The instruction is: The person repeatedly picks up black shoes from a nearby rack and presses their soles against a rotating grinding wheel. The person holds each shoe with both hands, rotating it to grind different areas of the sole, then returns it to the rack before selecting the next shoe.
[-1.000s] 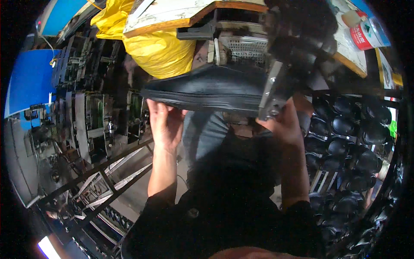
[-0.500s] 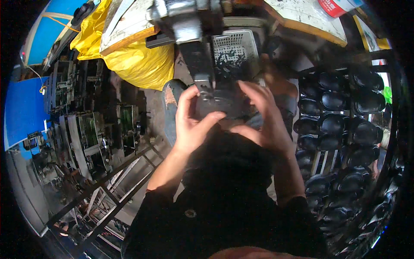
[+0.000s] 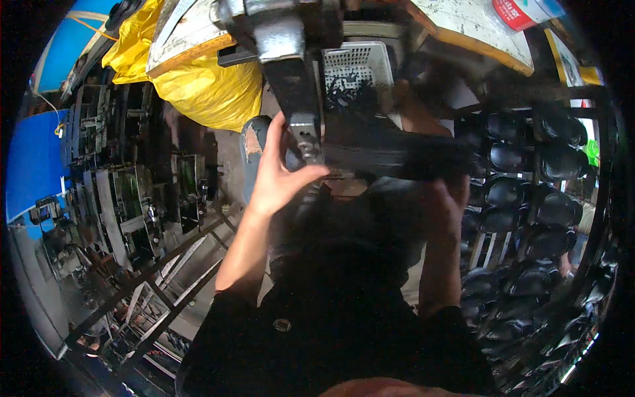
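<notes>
keep that black shoe (image 3: 397, 155) level, left hand (image 3: 272, 180) cupped holding its left end, right hand's (image 3: 448, 204) grip too blurry to call

Up top, white tables (image 3: 476, 40)! Over left, blue panel (image 3: 36, 155), then dark metal frame (image 3: 173, 308); grey floor (image 3: 228, 165) between. And right, crowded rack (image 3: 481, 250), dimly lit, bright strip (image 3: 580, 357) low down.
</notes>
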Demonstrator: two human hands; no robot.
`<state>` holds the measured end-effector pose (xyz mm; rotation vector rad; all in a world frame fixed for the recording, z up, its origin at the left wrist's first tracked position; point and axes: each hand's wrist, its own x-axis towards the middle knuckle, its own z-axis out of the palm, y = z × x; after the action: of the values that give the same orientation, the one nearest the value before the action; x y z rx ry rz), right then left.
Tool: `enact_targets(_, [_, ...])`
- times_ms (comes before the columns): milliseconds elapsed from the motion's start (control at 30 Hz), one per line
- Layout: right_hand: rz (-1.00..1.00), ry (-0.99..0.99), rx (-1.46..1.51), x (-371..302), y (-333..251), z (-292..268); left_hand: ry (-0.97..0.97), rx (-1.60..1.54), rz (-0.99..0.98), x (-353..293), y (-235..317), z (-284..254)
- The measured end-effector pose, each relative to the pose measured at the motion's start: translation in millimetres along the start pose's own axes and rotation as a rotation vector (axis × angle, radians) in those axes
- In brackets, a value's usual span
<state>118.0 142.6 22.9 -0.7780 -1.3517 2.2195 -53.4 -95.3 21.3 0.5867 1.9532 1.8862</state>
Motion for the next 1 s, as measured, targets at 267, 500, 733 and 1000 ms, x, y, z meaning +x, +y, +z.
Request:
enact_targets(267, [0.011, -0.004, 0.037, 33.8, 49.4, -86.7, -0.042, -0.121, 0.02, -6.6, 17.2, -3.8])
enact_targets(500, [-0.324, -0.071, -0.555, 33.1, 20.1, -75.0, -0.048, -0.285, 0.073, 10.3, 62.6, 15.7])
enact_targets(733, [-0.348, -0.383, 0.432, 37.2, -43.7, 8.6, 0.083, -0.269, 0.114, 11.9, 50.8, 9.8])
enact_targets(1000, [-0.208, -0.438, 0.225, 25.3, -25.5, -14.4, 0.29, -0.898, -0.419, -2.5, -7.4, -25.0])
